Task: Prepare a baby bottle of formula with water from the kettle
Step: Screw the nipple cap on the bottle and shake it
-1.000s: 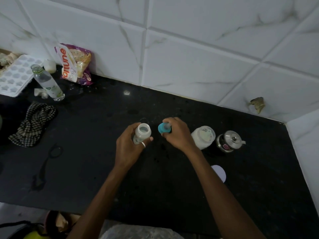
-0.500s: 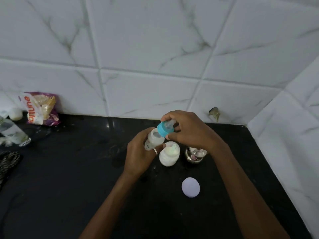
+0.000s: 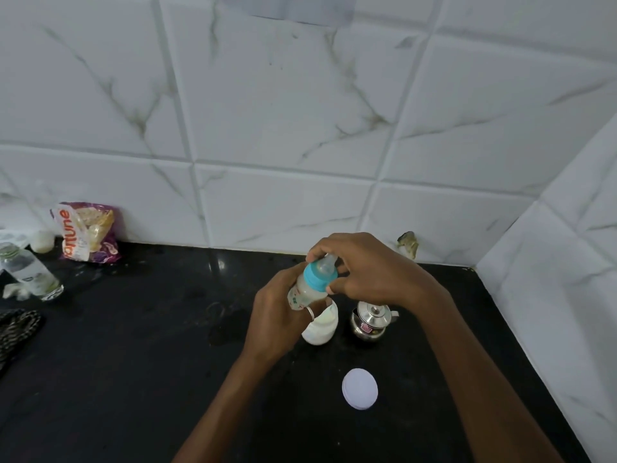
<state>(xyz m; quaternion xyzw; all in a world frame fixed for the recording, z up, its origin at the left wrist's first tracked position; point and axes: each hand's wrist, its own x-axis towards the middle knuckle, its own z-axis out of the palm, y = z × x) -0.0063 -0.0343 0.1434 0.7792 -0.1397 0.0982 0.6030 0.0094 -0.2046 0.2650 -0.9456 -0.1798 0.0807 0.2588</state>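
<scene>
My left hand point(image 3: 277, 319) grips the body of a small clear baby bottle point(image 3: 305, 292), held tilted above the black counter point(image 3: 133, 362). The bottle's blue collar with its clear teat point(image 3: 319, 274) sits on the bottle's neck, and my right hand point(image 3: 364, 269) holds it with fingers wrapped around the teat. Just below the hands stands a white formula container point(image 3: 322, 327), partly hidden by my left hand. To its right is a small steel kettle point(image 3: 370, 324) with a knobbed lid. A round white lid point(image 3: 360, 389) lies flat on the counter, nearer me.
A purple and orange snack packet point(image 3: 88, 233) leans on the tiled wall at the back left. A clear plastic bottle point(image 3: 30, 274) lies beside it, and a checked cloth point(image 3: 16, 329) is at the left edge. A tiled side wall point(image 3: 561, 295) closes the right.
The teat collar, held apart from the open bottle a second ago, now sits on the bottle's neck. Both hands have lifted the bottle off the counter, and my head has turned right.
</scene>
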